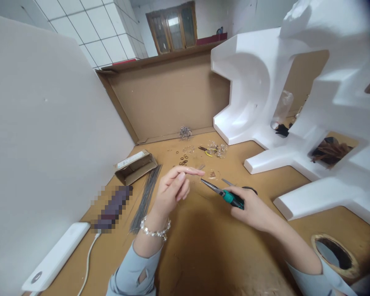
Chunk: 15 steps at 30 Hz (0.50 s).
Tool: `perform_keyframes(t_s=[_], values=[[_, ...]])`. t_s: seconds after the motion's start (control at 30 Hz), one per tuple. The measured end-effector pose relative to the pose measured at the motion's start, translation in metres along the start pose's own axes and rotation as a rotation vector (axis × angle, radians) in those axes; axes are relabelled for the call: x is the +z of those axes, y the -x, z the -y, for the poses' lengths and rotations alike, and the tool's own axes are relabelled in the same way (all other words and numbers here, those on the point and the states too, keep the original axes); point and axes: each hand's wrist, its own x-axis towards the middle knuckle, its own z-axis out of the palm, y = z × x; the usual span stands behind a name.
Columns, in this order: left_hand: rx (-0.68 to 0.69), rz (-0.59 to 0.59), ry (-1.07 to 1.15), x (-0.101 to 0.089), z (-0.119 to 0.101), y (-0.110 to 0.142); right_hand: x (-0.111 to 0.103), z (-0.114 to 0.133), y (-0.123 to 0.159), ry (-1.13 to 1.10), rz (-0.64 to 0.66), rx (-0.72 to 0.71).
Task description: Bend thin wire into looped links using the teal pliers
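Note:
My right hand [252, 207] grips teal-handled needle-nose pliers [222, 193], whose thin jaws point left toward my left fingertips. My left hand [174, 190] hovers above the brown board with thumb and forefinger pinched together; anything between them is too small to make out. A beaded bracelet [154, 231] circles my left wrist. Small dark rings [183, 159] lie on the board just beyond my left hand.
A bundle of thin grey wires [146, 197] lies left of my hand beside a small cardboard box [135, 165]. A white power bank [57, 257] with its cable sits at lower left. Yellow-handled pliers [206, 151], clear beads [219, 149], white foam blocks [296, 135] and a hole [333, 253] lie to the right.

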Motion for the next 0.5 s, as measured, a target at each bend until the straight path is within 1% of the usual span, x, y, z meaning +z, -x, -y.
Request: perform_keyframes(t_s=[0.1, 0.23, 0.37, 0.5], values=[[-0.017, -0.102, 0.183, -0.003, 0.001, -0.004, 0.001, -0.004, -0.002, -0.138, 0.054, -0.020], [-0.114, -0.178, 0.359, -0.003, 0.002, -0.008, 0.003, -0.007, -0.004, -0.209, 0.093, -0.024], [-0.200, -0.191, 0.469, 0.001, 0.006, -0.009, 0.006, -0.007, -0.004, -0.213, 0.089, -0.029], [-0.227, -0.176, 0.504, 0.004, 0.010, -0.010, 0.007, -0.006, -0.003, -0.244, 0.091, -0.020]])
